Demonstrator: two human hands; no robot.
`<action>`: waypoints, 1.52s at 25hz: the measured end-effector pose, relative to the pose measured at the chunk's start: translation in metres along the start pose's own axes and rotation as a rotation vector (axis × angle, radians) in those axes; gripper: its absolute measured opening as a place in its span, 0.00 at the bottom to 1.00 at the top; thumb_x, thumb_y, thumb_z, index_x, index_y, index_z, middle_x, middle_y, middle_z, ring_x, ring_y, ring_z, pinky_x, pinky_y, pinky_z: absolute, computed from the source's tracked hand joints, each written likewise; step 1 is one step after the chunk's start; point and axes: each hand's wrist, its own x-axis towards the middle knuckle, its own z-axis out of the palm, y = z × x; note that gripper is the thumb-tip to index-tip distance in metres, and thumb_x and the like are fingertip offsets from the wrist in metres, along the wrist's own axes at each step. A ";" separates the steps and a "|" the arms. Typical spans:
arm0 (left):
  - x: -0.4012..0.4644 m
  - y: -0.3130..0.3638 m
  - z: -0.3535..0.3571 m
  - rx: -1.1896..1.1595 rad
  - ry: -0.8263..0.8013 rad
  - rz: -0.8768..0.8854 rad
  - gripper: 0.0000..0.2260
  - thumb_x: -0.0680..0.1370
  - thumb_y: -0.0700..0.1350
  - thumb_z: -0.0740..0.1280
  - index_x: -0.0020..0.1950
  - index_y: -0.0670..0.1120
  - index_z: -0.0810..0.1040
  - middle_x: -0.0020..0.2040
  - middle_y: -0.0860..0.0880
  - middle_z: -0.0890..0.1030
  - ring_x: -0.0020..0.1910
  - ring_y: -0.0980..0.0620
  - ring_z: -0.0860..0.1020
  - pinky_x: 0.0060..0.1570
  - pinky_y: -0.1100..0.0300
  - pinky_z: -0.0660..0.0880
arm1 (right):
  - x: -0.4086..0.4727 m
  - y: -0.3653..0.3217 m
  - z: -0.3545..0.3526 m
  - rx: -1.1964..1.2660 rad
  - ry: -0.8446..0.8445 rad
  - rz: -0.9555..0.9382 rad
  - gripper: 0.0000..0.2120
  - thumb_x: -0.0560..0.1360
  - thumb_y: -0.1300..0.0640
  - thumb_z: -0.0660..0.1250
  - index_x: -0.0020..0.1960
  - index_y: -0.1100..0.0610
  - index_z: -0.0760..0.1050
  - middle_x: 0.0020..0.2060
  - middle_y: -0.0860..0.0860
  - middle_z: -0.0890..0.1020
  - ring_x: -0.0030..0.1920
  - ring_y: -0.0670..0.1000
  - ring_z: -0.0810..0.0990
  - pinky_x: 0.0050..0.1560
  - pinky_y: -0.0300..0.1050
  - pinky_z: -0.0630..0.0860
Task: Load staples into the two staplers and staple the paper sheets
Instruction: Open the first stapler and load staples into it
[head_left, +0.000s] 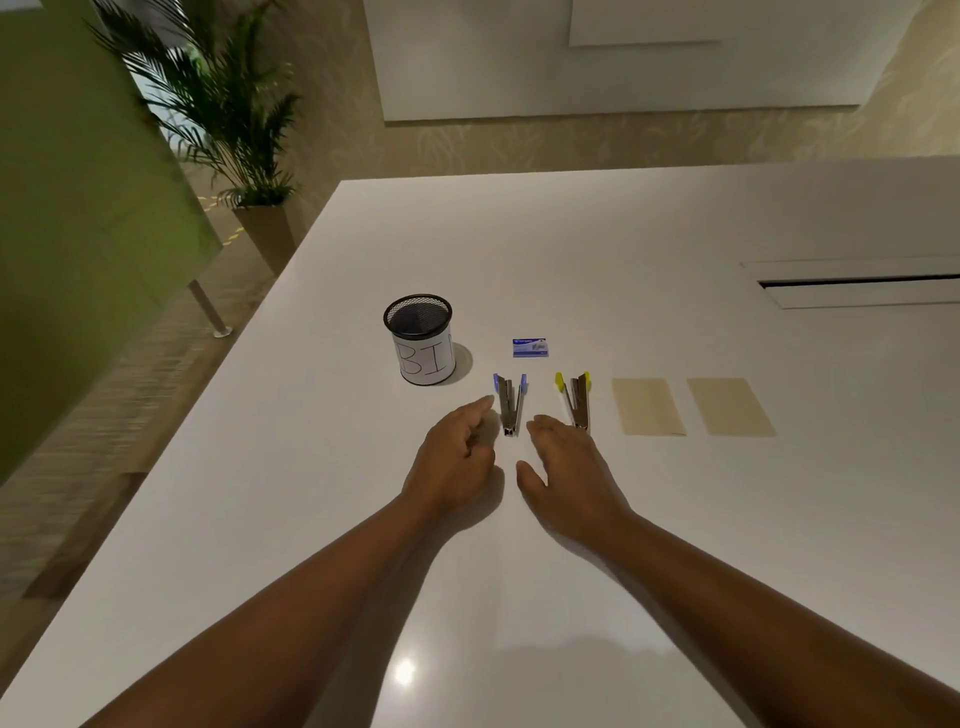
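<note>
Purple and steel: the purple stapler (510, 404) lies hinged open on the white table (675, 545), in the gap just beyond both hands.
Long axis: runs away from the person, near tip pointing back between the fingertips.
Left hand (454, 457): loosely curled, empty, forefinger just beside the stapler's left edge; whether it touches, I cannot tell.
Right hand (569, 475): spread flat and low, empty, its fingers between the two staplers.
Nearer hand: left, by a little.
Yellow stapler (575, 400): also open, just beyond the right hand's fingertips.
Staple box (530, 347): beyond the purple stapler, out of reach of both hands.
Paper sheets (693, 407): two tan pieces, right of the right hand.
Mesh bin (420, 340): beyond the left hand.
</note>
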 end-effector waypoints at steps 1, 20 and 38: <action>0.000 0.000 -0.002 -0.009 -0.022 -0.003 0.23 0.82 0.41 0.61 0.78 0.50 0.67 0.75 0.49 0.73 0.73 0.51 0.71 0.72 0.48 0.70 | 0.005 -0.004 0.000 0.015 0.003 0.004 0.20 0.80 0.52 0.65 0.70 0.56 0.72 0.65 0.52 0.79 0.66 0.57 0.75 0.64 0.50 0.71; 0.004 0.002 -0.009 -0.454 0.066 -0.159 0.14 0.75 0.38 0.64 0.54 0.56 0.80 0.45 0.50 0.86 0.50 0.47 0.84 0.60 0.36 0.77 | 0.030 -0.012 0.014 0.238 0.203 0.175 0.03 0.77 0.56 0.67 0.46 0.49 0.78 0.38 0.45 0.81 0.40 0.48 0.78 0.38 0.50 0.79; 0.006 0.001 0.001 -0.264 0.029 -0.051 0.14 0.80 0.63 0.60 0.50 0.54 0.73 0.41 0.51 0.81 0.44 0.44 0.80 0.49 0.38 0.80 | 0.029 -0.016 -0.003 0.811 -0.078 0.176 0.09 0.82 0.46 0.66 0.49 0.51 0.78 0.32 0.47 0.82 0.33 0.46 0.78 0.36 0.40 0.76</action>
